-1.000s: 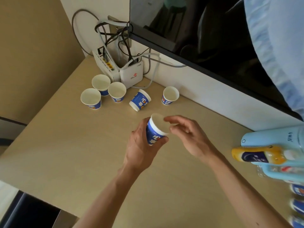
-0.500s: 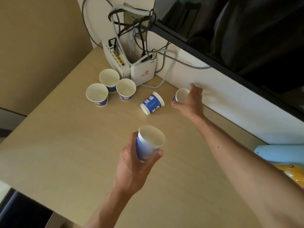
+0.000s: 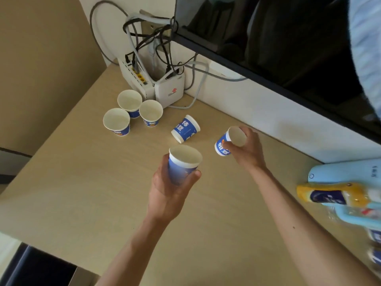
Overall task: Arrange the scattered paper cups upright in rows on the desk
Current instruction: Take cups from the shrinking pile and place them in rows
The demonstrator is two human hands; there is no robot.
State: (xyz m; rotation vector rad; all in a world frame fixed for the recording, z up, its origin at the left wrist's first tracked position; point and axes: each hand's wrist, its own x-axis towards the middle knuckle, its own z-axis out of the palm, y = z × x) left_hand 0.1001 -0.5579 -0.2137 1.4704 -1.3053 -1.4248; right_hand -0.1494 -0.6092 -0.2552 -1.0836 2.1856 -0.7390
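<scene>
Where desk point(image 3: 61, 182) meets wall point(image 3: 268, 112), router point(image 3: 169, 93), tangled cables point(image 3: 144, 36)

At frame centre the left hand point(image 3: 167, 195) grips a near cup point(image 3: 182, 166), mouth up. Just right of it the right hand point(image 3: 247, 150) holds a tilted cup point(image 3: 223, 146). Above and between them a fallen cup point(image 3: 185, 129) lies on its side on the desk point(image 3: 82, 193). Toward upper left, three cups point(image 3: 151, 113) stand upright, close together, beside a white router point(image 3: 171, 92) with tangled cables. Bottles point(image 3: 334, 196) blur at the right edge
</scene>
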